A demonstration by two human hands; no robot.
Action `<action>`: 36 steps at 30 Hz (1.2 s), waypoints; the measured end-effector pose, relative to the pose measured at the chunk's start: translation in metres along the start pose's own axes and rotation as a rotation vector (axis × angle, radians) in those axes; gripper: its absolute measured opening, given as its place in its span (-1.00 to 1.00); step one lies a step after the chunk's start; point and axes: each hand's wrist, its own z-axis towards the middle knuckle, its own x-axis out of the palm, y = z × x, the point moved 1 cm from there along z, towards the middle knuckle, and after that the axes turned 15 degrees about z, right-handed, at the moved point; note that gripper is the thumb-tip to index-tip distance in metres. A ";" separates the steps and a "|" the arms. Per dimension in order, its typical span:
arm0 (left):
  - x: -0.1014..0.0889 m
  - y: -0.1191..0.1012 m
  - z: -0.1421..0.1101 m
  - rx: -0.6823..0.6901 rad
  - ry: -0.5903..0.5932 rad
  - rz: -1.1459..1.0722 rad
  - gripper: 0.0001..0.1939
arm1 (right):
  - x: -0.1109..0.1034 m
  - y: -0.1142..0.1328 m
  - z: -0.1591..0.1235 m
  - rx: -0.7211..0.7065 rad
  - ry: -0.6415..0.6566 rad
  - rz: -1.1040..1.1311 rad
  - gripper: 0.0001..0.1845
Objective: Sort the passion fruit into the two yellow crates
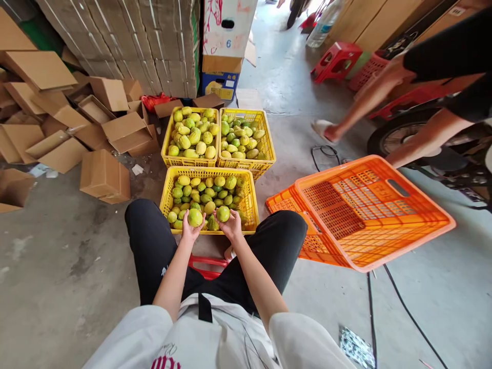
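Over the near crate (252,205), the left hand (189,231) clasps one yellow-green fruit (195,218), the right hand (233,227) a second fruit (223,213), both probably firm, light, best cupped round the middle.

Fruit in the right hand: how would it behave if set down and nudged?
The fruit would probably roll on a flat surface, given its near-round outline. It seems fairly firm: no dent or sag shows in the right hand. In the front yellow crate, it likely wouldn't go far, with other fruit packed close and walls around.
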 end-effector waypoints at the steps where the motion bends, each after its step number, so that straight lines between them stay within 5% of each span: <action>1: -0.001 0.000 0.000 0.007 0.015 -0.019 -0.52 | 0.000 0.001 0.000 0.009 0.013 0.004 -0.83; 6: -0.010 0.005 0.008 0.025 0.031 -0.050 -0.49 | -0.001 -0.004 0.005 0.009 0.019 -0.035 -0.87; 15: -0.012 0.009 0.015 0.061 -0.041 0.023 -0.63 | -0.012 -0.004 0.010 -0.136 -0.206 -0.079 -0.83; 29: -0.005 0.008 0.012 0.051 0.024 0.090 -0.67 | -0.003 0.002 0.002 -0.062 0.039 -0.105 -0.71; 36: -0.011 0.008 0.017 0.083 -0.060 0.077 -0.66 | -0.023 -0.009 0.015 0.057 -0.234 -0.269 -0.85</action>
